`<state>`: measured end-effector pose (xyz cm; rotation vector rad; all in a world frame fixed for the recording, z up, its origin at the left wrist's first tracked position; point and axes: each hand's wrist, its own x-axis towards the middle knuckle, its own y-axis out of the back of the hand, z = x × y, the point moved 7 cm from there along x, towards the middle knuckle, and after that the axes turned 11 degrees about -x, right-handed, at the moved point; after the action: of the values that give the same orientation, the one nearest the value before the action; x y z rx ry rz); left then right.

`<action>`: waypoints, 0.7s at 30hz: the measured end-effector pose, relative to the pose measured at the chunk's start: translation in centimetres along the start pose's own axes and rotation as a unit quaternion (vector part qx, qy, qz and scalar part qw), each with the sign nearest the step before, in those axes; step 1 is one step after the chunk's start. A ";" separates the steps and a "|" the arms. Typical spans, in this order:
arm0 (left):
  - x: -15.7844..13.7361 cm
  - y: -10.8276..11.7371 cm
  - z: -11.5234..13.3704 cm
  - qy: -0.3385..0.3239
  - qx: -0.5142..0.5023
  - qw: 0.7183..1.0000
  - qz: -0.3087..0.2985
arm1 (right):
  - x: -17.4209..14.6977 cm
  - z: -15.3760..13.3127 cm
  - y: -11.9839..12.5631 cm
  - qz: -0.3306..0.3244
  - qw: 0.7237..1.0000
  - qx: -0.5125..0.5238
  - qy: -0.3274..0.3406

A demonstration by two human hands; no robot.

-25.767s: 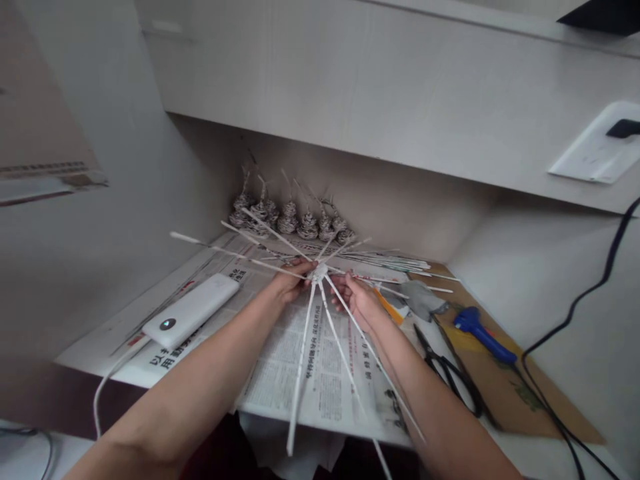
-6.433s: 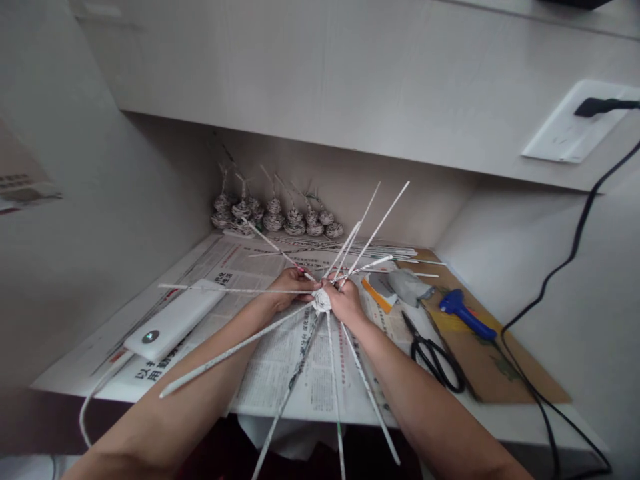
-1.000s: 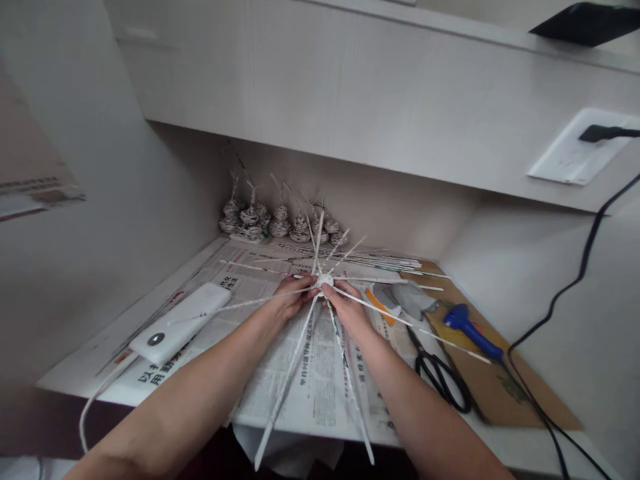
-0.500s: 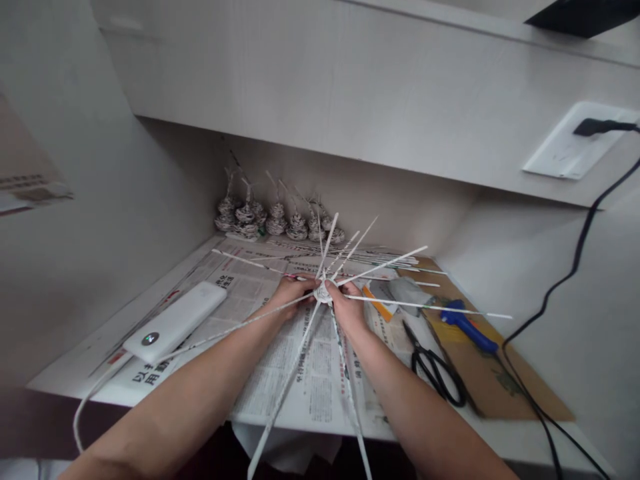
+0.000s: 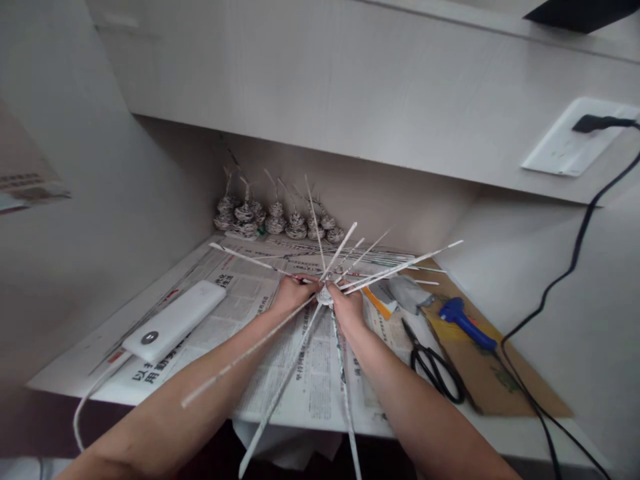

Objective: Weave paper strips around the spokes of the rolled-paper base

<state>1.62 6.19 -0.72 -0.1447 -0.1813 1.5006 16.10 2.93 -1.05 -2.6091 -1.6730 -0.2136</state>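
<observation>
Left hand [image 5: 296, 293] and right hand [image 5: 349, 305] pinch the small woven paper hub [image 5: 325, 296] from either side, over newspaper [image 5: 320, 393] on the bench [image 5: 515, 432]. Paper spokes [image 5: 280, 393] radiate outward. Fingers beneath hard to make out. Black scissors [image 5: 419, 345] lie to the right, beside cardboard [image 5: 505, 380].

Disc [image 5: 325, 297]: we are holding it between our fingers [image 5: 338, 295].
Newspaper [image 5: 320, 373]: lying beneath our fingers.
Gourds [image 5: 295, 228]: standing behind our fingers, leftward.
Loose sticks [image 5: 400, 259]: lying behind our fingers.
Cabled device [image 5: 185, 313]: resting on the newspaper, left of our fingers.
Scissors [image 5: 418, 345]: lying right of our fingers.
Handled tool [image 5: 470, 324]: resting on cardboard [image 5: 485, 377], farther right.
</observation>
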 end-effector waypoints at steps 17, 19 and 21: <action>-0.8 -1.0 1.5 -0.089 0.041 0.993 -0.067 | 0.7 1.2 0.6 0.026 1.000 -0.006 -0.010; -0.4 -1.1 0.2 0.010 -0.076 0.994 -0.083 | 0.7 0.9 0.2 0.010 1.000 0.022 -0.008; -0.4 -1.3 -0.6 0.088 -0.161 0.979 -0.085 | 0.6 0.3 0.0 0.003 0.999 0.035 0.002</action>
<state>3.03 5.70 -1.08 -0.5077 -0.2860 1.2722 16.33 3.50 -1.26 -2.5622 -1.6406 -0.1567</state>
